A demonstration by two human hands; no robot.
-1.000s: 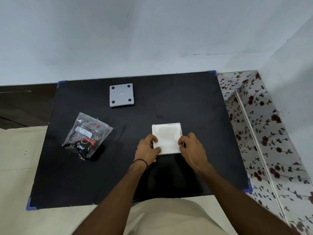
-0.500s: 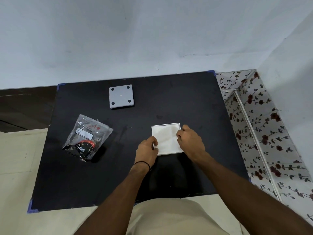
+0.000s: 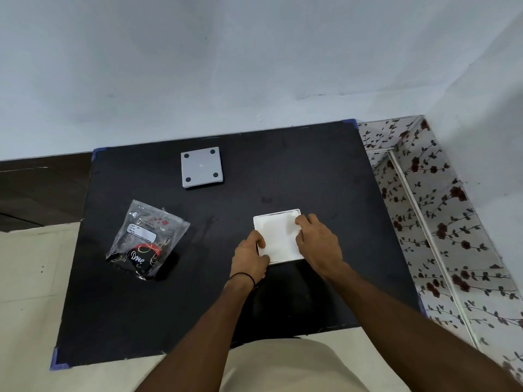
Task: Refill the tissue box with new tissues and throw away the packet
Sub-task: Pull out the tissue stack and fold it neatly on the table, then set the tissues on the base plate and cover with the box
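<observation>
Head view: tissues (image 3: pixel 278 237) are seen seated in the box at centre frame, left hand (image 3: pixel 250 257) fingers clamped on its edge, right hand (image 3: pixel 318 244) fingers pressed flat on top; lid (image 3: pixel 201 167) and packet (image 3: pixel 145 239) are judged outstanding.

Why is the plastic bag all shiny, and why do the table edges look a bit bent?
In the head view, room light bounces off the crinkly plastic packet, making bright glare patches; the wide-angle lens bows the black table edges and stretches the arms near the bottom; soft shadows sit under the left hand and right hand; the picture is mostly sharp, the packet's small print too tiny to read.
</observation>
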